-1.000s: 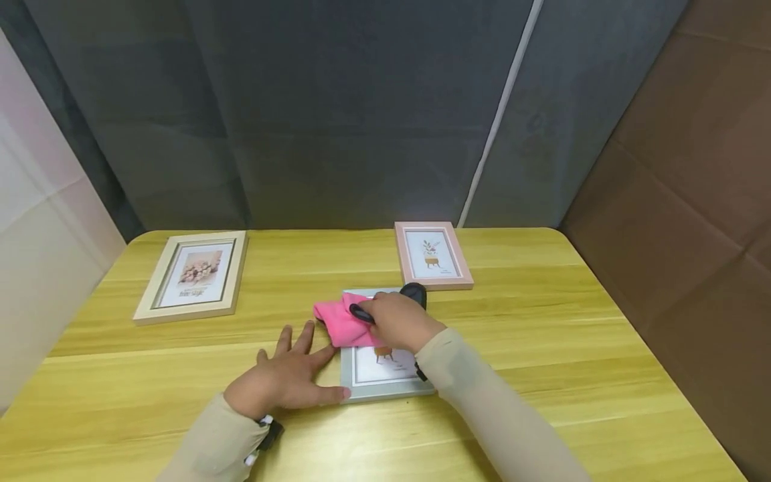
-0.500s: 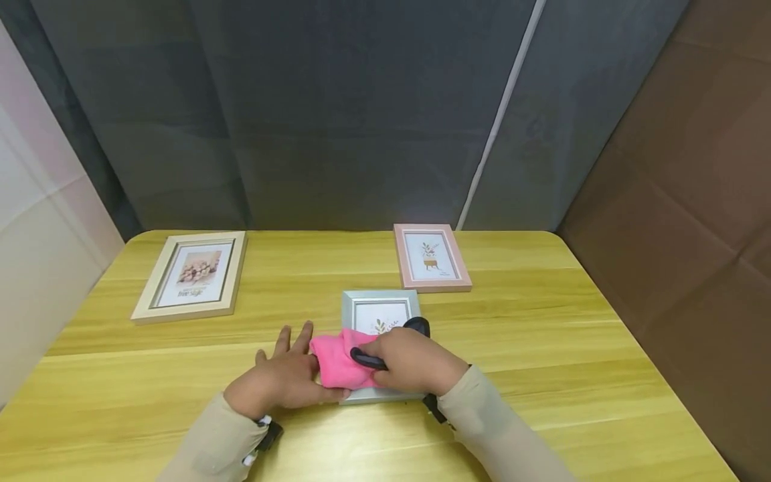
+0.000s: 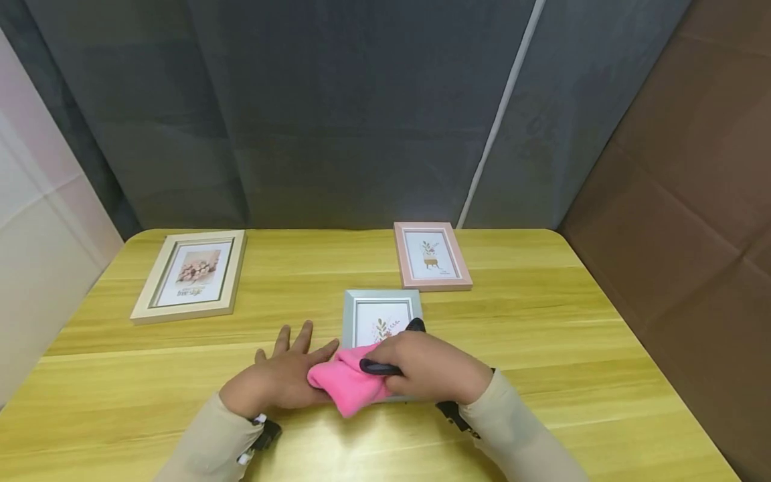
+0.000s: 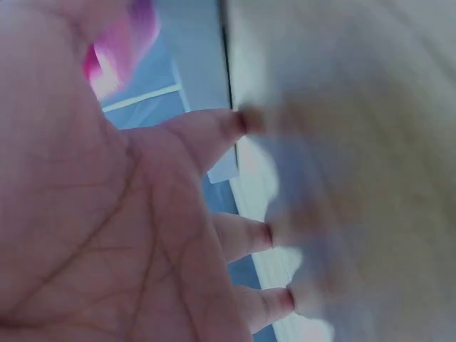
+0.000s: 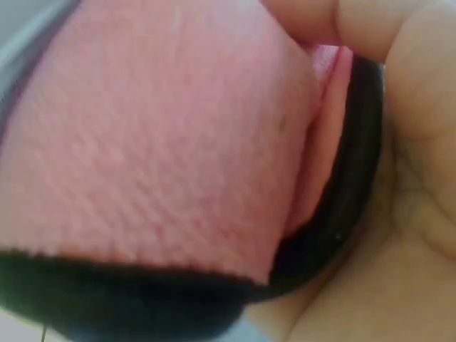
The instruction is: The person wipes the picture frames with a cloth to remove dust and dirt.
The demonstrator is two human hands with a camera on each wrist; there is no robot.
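Cloth (image 3: 349,383) gripped in right hand (image 3: 435,367), over near part of grey frame (image 3: 379,323); left hand (image 3: 278,381) spread, grasping nothing, at frame's left side, likely to steady it.

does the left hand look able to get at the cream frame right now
Probably yes: the left hand grips nothing, and no object shows between it and the cream frame.

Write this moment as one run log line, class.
right hand holds pink fabric cloth over blue-grey rectangular picture frame; left hand spread by frame's left edge
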